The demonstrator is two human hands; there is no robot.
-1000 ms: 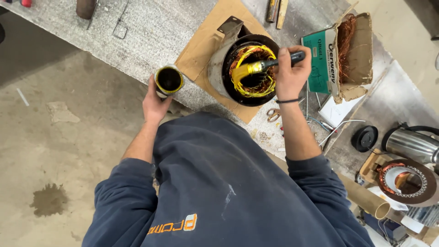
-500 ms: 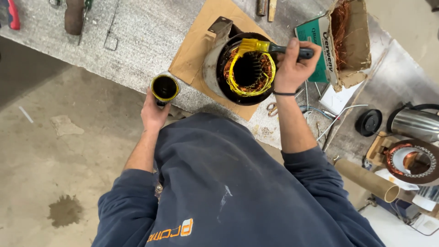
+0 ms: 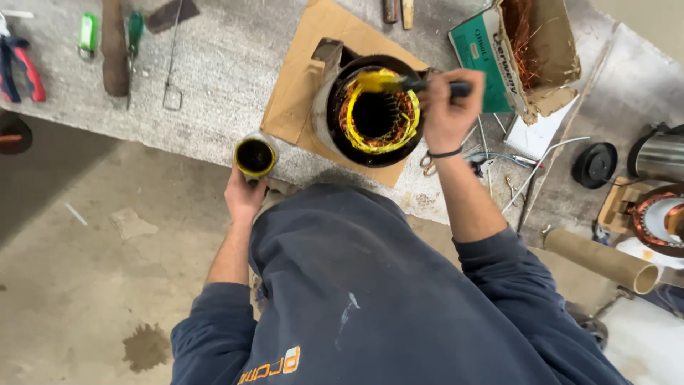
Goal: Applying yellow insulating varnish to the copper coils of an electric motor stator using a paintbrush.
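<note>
Brushing varnish on the stator windings (image 3: 376,114) w/ right hand (image 3: 447,114) gripping the brush (image 3: 410,84), left hand (image 3: 246,194) holding the can (image 3: 255,156) — prob re-dip next, keep can steady.

Right hand (image 3: 447,114) with brush (image 3: 399,84) over stator (image 3: 374,114); left hand (image 3: 244,196) round can (image 3: 256,156).

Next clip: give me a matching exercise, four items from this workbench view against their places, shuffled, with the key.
Items:
1. small can
2. brush
3. red-handled pliers
4. cardboard tube

Places:
A. far left of the bench
B. in the left hand, at the bench edge
C. lower right, lying on its side
D. in the right hand, over the motor stator

Pairs: 1-B, 2-D, 3-A, 4-C
</note>
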